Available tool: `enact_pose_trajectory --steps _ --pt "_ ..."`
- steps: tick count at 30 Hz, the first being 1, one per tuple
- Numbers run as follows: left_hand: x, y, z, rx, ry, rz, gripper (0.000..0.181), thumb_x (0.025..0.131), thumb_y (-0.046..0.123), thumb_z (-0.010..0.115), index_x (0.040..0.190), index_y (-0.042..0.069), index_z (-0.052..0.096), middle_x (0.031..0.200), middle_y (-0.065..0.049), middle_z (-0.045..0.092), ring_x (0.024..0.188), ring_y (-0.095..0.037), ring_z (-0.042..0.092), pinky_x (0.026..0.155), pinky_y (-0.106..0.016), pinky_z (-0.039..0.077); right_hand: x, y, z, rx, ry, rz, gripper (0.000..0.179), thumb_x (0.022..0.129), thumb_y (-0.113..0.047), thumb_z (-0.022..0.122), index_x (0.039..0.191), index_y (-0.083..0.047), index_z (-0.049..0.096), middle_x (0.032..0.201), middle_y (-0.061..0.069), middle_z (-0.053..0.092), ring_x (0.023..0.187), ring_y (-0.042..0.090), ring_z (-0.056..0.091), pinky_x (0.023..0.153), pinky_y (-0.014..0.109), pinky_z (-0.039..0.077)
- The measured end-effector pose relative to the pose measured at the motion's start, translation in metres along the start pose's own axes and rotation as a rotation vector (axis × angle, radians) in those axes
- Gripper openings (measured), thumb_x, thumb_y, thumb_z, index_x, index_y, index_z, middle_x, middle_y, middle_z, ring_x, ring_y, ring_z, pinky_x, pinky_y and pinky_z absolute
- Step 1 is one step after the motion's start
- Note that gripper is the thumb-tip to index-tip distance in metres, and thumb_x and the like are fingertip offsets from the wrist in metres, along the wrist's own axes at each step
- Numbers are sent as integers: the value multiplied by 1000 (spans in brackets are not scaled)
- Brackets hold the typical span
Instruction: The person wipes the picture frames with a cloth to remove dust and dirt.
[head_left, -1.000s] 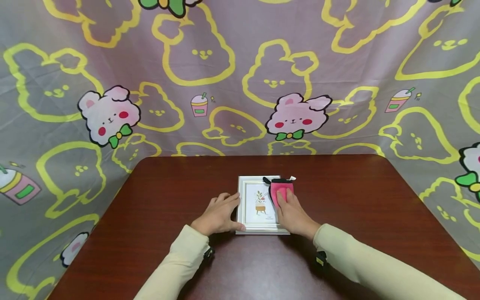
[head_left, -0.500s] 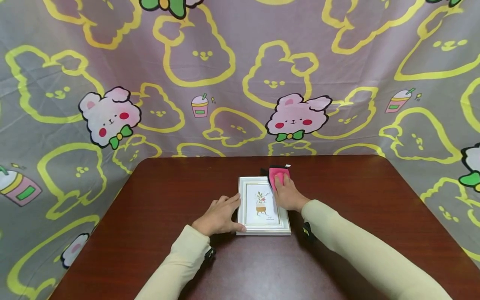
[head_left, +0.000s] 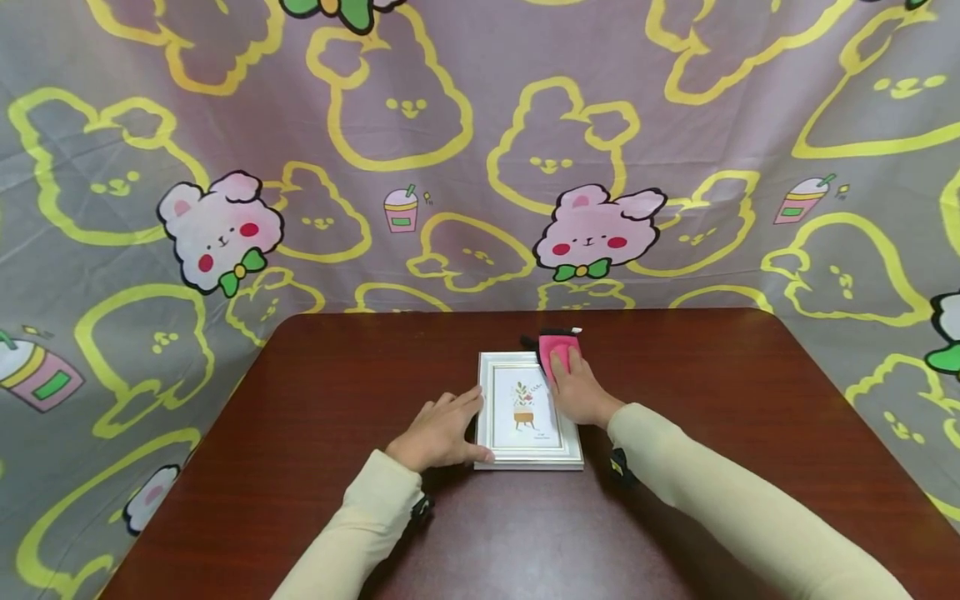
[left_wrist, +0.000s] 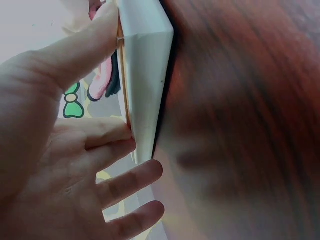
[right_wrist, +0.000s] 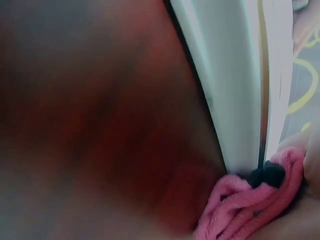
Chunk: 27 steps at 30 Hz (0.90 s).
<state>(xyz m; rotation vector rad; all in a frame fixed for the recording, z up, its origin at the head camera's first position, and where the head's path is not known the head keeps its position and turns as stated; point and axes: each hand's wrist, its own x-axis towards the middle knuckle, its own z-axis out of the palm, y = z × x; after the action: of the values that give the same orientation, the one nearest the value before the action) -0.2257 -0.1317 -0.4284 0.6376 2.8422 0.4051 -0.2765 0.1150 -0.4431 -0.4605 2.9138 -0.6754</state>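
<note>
A white picture frame [head_left: 528, 457] with a potted-plant print [head_left: 522, 417] lies face up on the brown table. My left hand [head_left: 437, 433] rests along its left side. In the left wrist view the thumb [left_wrist: 92, 42] lies on the front border, while two fingertips touch the edge and the other fingers stretch out straight. My right hand [head_left: 579, 392] holds a folded pink cloth [head_left: 558, 348] with black trim at the frame's upper right corner. In the right wrist view the bunched cloth [right_wrist: 245, 207] wraps over that side; most of the right hand is out of sight there.
The dark wooden table [head_left: 360, 358] extends around the frame on every side. Behind it hangs a grey curtain [head_left: 480, 150] printed with yellow outlines and cartoon bunnies. Dark straps [head_left: 619, 465] sit at both wrists.
The right hand has moved away from me with the cloth, from the frame's right part to its upper right corner, then hardly shifted. The left hand and the frame have stayed put.
</note>
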Motion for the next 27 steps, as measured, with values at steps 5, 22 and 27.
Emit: enact_pose_trajectory --steps 5,22,27 --pt "1 -1 0 -19 -7 -14 91 77 50 80 150 10 43 163 -2 33 140 -30 42 110 -53 37 -20 -4 7 7 47 -28 58 102 -12 42 150 14 24 155 46 10 144 59 18 119 62 20" --pt "2 -1 4 -59 -9 -13 90 78 50 80 150 11 43 164 -1 32 142 -37 40 111 -60 34 -101 -21 24 28 154 -96 57 96 -6 56 146 12 37 152 44 22 139 58 30 112 63 31" --pt "3 -1 4 -48 -15 -26 90 77 50 80 150 12 43 164 -1 31 143 -36 40 111 -58 35 -105 -24 25 50 169 -109 56 96 -6 56 145 13 38 151 44 22 139 59 29 112 64 30"
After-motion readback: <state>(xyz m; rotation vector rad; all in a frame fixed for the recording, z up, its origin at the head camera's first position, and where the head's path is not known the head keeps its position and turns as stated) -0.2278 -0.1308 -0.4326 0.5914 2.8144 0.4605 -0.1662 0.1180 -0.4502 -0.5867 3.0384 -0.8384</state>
